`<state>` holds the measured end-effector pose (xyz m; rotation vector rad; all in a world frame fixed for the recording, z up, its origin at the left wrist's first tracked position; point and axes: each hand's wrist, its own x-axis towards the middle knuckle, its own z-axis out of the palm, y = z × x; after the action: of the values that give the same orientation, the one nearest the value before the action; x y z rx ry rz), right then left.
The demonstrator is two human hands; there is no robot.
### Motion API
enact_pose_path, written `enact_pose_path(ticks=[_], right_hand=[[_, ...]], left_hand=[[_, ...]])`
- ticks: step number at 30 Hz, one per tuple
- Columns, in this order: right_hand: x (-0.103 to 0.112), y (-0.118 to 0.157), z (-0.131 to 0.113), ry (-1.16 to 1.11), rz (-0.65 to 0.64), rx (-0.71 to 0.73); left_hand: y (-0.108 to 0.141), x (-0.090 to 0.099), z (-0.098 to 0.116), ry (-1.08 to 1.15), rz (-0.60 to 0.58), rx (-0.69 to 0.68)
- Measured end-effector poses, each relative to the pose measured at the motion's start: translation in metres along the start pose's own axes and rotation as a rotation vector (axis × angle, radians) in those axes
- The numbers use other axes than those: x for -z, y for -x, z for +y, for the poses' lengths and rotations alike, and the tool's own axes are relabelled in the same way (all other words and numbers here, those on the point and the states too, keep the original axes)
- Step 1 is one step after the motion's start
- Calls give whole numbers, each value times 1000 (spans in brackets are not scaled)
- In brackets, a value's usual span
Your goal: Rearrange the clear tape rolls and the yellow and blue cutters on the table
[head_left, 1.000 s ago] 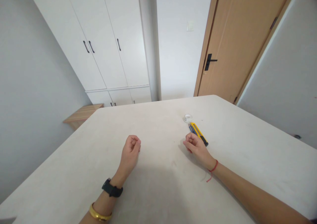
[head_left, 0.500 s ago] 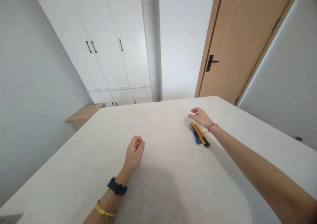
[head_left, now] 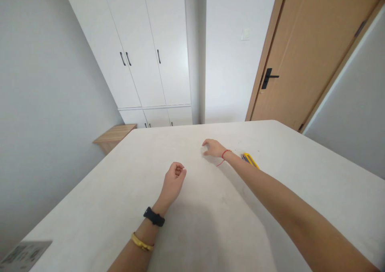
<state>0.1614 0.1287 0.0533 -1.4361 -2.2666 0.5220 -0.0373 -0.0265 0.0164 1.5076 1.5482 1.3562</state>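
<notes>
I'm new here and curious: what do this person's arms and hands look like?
Left hand and right hand are bare, no sleeves showing. The left arm wears a black wristband and a golden bangle; the right wrist, a thin red string with a loose end.

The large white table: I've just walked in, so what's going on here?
A person's right hand holds a small, whitish, round roll between thumb and fingers at the large white table; whether the roll is lifted is unclear. The left hand, loosely curled, shows nothing in it. A yellow utility knife lies partly hidden behind the right forearm.
</notes>
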Motion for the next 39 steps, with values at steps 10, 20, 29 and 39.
enact_pose_path(ticks=[10,20,29,39], right_hand=[[-101,-11,-115,-320,-97,181],[-97,30,-106,-455,-124,190],[25,120,39,333,125,-317],[-18,159,-2,285,-88,-57]], left_hand=[[-32,35,-49,-484,177,-134],[-41,32,-63,-530,10,-273],[-41,37,-65,-564,-3,-291],[-44,48,-56,-515,89,-155]])
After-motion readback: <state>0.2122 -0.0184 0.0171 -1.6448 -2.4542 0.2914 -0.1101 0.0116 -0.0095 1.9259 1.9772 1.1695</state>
